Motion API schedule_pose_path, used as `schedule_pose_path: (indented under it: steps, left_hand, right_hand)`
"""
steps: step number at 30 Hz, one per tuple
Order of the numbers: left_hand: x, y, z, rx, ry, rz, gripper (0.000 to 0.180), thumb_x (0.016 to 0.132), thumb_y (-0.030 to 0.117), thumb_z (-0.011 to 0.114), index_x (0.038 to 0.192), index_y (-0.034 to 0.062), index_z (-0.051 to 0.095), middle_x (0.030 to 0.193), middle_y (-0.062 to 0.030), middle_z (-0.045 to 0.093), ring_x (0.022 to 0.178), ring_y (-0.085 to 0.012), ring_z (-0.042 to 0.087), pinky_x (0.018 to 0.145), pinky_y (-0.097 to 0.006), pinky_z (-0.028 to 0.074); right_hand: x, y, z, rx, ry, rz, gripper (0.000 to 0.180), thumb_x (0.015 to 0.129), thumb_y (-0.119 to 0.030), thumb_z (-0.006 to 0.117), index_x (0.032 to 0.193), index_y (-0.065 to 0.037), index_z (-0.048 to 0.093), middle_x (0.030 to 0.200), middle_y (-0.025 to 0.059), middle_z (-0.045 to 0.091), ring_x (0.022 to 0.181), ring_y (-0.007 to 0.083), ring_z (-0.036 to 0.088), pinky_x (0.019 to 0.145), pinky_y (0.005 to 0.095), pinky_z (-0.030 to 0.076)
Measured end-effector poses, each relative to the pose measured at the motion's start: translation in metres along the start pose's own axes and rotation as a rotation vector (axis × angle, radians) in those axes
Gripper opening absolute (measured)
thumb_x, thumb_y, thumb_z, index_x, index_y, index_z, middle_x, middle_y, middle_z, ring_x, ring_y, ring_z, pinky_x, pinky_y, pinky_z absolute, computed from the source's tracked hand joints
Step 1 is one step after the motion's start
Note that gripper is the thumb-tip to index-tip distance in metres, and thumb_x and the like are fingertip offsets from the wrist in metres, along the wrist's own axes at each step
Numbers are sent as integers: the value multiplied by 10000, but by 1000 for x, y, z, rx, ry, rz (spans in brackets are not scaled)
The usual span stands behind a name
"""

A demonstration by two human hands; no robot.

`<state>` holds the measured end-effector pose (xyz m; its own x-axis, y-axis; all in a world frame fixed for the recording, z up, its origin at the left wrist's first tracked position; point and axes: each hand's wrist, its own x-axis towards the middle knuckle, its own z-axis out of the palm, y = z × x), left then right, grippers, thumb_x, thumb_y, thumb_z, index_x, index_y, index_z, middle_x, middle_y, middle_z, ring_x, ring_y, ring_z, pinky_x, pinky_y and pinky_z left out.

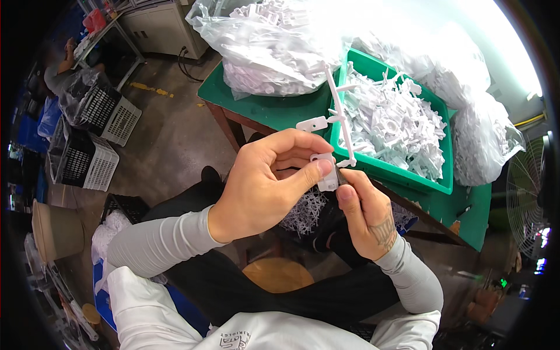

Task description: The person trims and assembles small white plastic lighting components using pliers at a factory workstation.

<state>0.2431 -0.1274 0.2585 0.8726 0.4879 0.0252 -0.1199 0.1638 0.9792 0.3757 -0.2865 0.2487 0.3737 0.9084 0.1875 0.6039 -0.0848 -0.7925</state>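
In front of my lap, my left hand [274,175] pinches a small flat white plastic part [328,175] between thumb and fingers. A white plastic sprue [341,114] rises beside it, with another flat white part [312,124] on its left arm. Close against the pinched part is my right hand [364,207], its thumb and forefinger closed together. A bit of something dark shows at those fingertips; most of it is hidden, so I cannot make out what it is.
Beyond my hands a green tray [402,178] full of white plastic pieces stands on a green table [472,216]. Clear bags of white parts [274,70] sit around it. White scraps [306,213] lie below my hands. A fan [525,198] stands right; crates [102,166] and another person are left.
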Motion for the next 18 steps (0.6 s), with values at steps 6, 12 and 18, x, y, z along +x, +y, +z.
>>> schedule_pose_path:
  steps: [6, 12, 18]
  left_hand:
    - [2, -1, 1, 15, 0, -13, 252, 921, 23, 688, 1151, -30, 601, 1076, -97, 691, 1045, -131, 654, 930, -267, 521]
    - [2, -14, 9, -43, 145, 112, 330, 1008, 191, 593, 1244, 40, 418, 1052, -98, 695, 821, -79, 609, 738, -227, 496]
    - [-1, 5, 14, -315, 30, -270, 379, 1080, 405, 377, 1278, 85, 424, 910, -43, 557, 630, -113, 606, 482, -214, 460]
  right_hand:
    - [-1, -1, -1, 14, -20, 68, 190, 1018, -134, 523, 1135, 6, 577, 839, 175, 630, 701, 315, 636, 650, 358, 492]
    - [-2, -1, 3, -33, 44, 9, 173, 1023, -138, 515, 1116, -1, 567, 824, 193, 626, 696, 352, 639, 632, 373, 496]
    - [-2, -3, 4, -134, 21, 32, 158, 1013, -132, 529, 1101, -5, 565, 836, 211, 634, 747, 385, 656, 634, 399, 508]
